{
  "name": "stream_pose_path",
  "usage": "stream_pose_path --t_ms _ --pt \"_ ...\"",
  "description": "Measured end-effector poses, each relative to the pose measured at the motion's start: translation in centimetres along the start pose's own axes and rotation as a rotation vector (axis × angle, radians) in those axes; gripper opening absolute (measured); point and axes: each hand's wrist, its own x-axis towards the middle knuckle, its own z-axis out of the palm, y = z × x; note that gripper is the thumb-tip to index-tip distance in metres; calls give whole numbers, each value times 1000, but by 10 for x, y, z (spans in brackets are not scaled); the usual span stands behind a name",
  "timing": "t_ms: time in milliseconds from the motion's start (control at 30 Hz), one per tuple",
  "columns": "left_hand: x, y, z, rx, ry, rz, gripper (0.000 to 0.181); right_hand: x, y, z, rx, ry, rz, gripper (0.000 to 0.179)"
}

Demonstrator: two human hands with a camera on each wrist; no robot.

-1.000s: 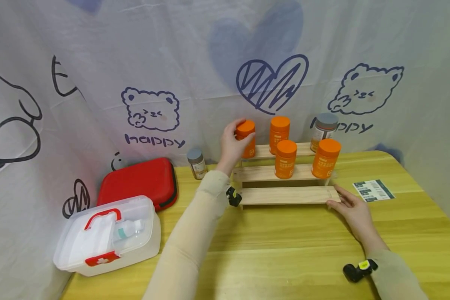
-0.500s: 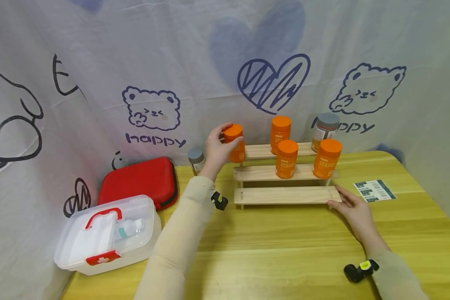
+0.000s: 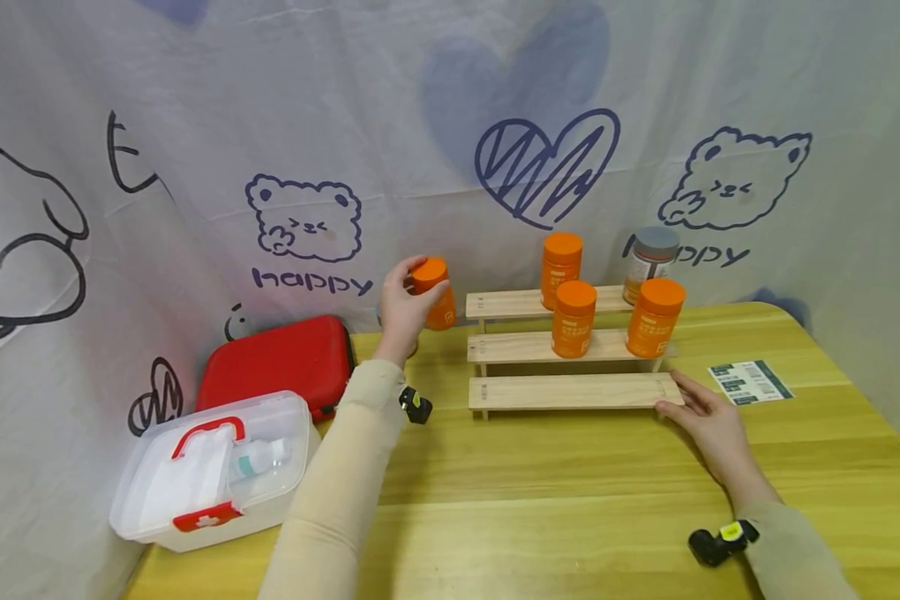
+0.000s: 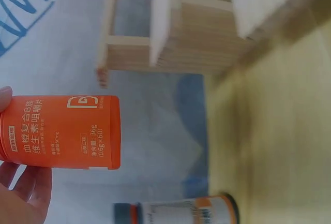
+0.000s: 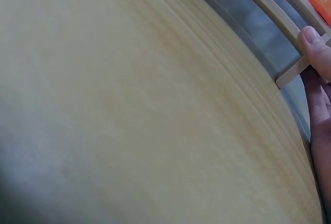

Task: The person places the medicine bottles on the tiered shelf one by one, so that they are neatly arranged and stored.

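My left hand [image 3: 402,317] grips an orange supplement bottle [image 3: 441,312] near its lid, left of the wooden three-step rack [image 3: 570,392]. In the left wrist view that bottle [image 4: 62,131] shows its printed label, its base well apart from the rack end. My right hand [image 3: 708,429] holds the right end of the rack's lowest step, thumb on top in the right wrist view. On the rack stand an orange bottle [image 3: 561,271] and a grey-lidded bottle [image 3: 651,262] on the top step. Two orange bottles [image 3: 572,321] [image 3: 655,319] stand on the middle step.
A grey-lidded small bottle [image 4: 181,212] stands on the table behind my left hand, mostly hidden in the head view. At left lie a red zip case [image 3: 273,367] and a clear first-aid box [image 3: 217,471]. A printed card [image 3: 750,382] lies right of the rack.
My left hand has carried the orange bottle leftward off the rack's top step to beyond its left end, now covering the small grey-lidded bottle. The right hand has stayed on the rack.
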Motion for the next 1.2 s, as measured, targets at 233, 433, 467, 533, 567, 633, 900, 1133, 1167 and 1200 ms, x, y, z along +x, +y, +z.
stream_pose_path --t_ms 233,433,467,533,567,633,900,1133,1167,1200 --pt "-5 -26 3 153 -37 -28 50 0 -1 0 2 1 9 76" --pt "-6 -49 10 223 -44 -48 51 0 -1 0 -6 2 11 76" --pt "-7 -52 12 225 -42 -56 51 1 -1 0 -7 2 12 76" --pt "-8 -56 14 224 -34 -70 51 1 -1 0 -4 1 11 76" --pt "-8 -59 15 221 -29 -78 51 1 -1 0 -3 0 10 76" --pt "-9 -63 16 216 -15 -89 51 1 0 0 -1 -2 6 76" --pt "-10 -71 23 170 -29 -100 49 1 0 -2 -32 3 9 76" --pt "-7 -79 26 160 -24 -91 49 1 1 -1 -26 3 11 75" --pt "-7 -79 26 161 -26 -88 50 1 1 -1 -22 3 9 75" --pt "-8 -80 26 163 -29 -82 51 1 1 -1 -16 3 8 75"
